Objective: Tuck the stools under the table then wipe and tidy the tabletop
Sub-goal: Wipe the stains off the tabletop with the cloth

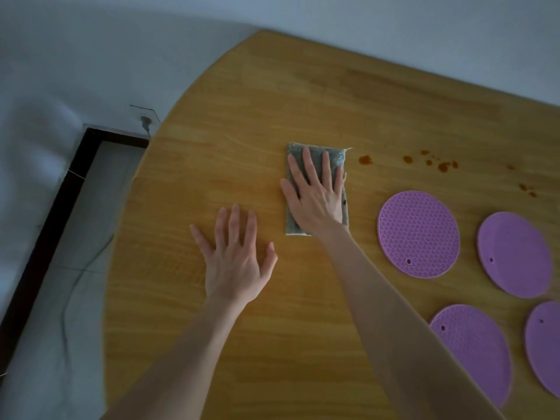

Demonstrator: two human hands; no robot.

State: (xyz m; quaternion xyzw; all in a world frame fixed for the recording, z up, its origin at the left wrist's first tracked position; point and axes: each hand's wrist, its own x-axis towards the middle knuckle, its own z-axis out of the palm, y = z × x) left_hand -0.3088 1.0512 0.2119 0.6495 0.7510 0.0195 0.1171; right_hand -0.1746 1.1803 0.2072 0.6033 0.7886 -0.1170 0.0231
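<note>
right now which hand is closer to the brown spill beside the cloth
Right. The right hand presses the cloth just left of the spill; the left hand lies farther left.

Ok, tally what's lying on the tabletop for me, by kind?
Purple round mats: 4
Grey cloth: 1
Brown spill spots: scattered, too blurred to count
Total: 5 objects, spots aside
</note>
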